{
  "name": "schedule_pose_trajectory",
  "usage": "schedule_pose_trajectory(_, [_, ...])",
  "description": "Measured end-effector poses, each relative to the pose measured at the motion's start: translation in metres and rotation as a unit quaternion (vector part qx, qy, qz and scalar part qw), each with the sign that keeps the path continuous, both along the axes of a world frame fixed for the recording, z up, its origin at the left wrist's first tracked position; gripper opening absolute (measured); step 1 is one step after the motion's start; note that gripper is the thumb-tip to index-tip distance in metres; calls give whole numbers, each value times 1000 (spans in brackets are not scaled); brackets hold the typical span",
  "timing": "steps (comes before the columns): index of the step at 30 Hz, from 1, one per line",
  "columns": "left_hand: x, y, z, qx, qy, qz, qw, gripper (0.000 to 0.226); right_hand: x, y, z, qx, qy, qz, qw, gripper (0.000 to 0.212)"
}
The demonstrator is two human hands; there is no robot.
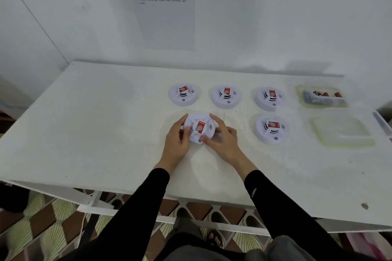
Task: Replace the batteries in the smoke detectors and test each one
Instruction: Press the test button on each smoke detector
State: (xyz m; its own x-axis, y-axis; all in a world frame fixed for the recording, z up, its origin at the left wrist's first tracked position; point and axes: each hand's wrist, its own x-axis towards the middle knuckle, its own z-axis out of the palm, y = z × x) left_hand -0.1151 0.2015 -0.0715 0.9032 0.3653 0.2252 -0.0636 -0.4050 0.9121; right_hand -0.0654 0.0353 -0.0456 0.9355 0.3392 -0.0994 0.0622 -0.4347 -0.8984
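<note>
1. Head view: the left hand (177,142) and the right hand (222,142) clasp one white smoke detector (199,127) between them, fingers curled round its rim from either side, thumbs on its face
2. That smoke detector is near the middle of the white table (84,123), face up with a red label on top; whether it rests on the surface or is raised a little I cannot tell
3. Black sleeves (282,201) cover both forearms to the wrist
4. Beyond the hands three more lie in a row, each apart from the next: the back-left detector (183,93), the back-middle detector (226,96) and the back-right detector (269,98)
5. The front-right detector (271,129) lies to the right of the hands, in front of the back-right one
6. At the far right a clear tray (299,95) holds loose batteries (322,94); just in front of it lies a clear shallow container (341,131)
7. A printed paper sheet (161,17) hangs on the wall behind the table, its text too blurred to read
</note>
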Motion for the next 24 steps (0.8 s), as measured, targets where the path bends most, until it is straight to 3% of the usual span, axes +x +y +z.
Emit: schedule_pose_trajectory(24, [2,1,-2,-26,-5,-10,1000,40,0,2,-2,0,-1,-10,1000,71])
